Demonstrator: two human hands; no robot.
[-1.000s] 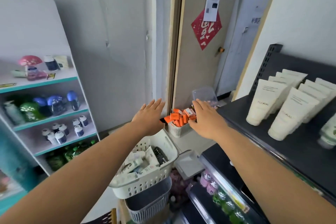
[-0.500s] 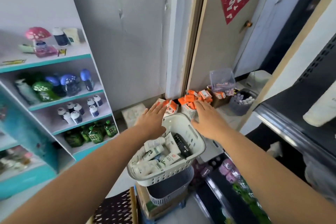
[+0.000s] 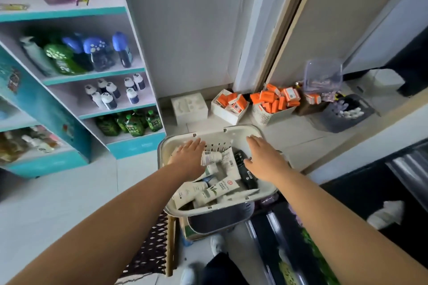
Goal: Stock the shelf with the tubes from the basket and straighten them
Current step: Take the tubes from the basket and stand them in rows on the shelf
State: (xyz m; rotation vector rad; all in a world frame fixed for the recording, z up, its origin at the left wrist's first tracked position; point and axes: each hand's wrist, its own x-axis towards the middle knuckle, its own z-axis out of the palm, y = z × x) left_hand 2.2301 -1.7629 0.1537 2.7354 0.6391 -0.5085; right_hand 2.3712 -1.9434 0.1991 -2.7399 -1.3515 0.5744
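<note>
A white plastic basket (image 3: 209, 136) sits below me on a grey basket, filled with several white tubes (image 3: 209, 192) and a black tube (image 3: 244, 169). My left hand (image 3: 188, 157) hovers over the basket's left side with straight fingers, holding nothing. My right hand (image 3: 264, 159) hovers over the right side, also flat and empty, just above the black tube. The dark shelf (image 3: 393, 210) runs along the right edge of the view, with one white tube (image 3: 385, 214) lying on it.
A teal and white shelf unit (image 3: 97, 74) with bottles stands at the left. On the floor by the wall lie boxes and a basket of orange packs (image 3: 273, 102), a white box (image 3: 190, 106) and a grey basket (image 3: 347, 111). My feet show below.
The view has tilted down from the shelf to the basket. Both hands came down and back from near the orange packs to just over the tubes in the white basket.
</note>
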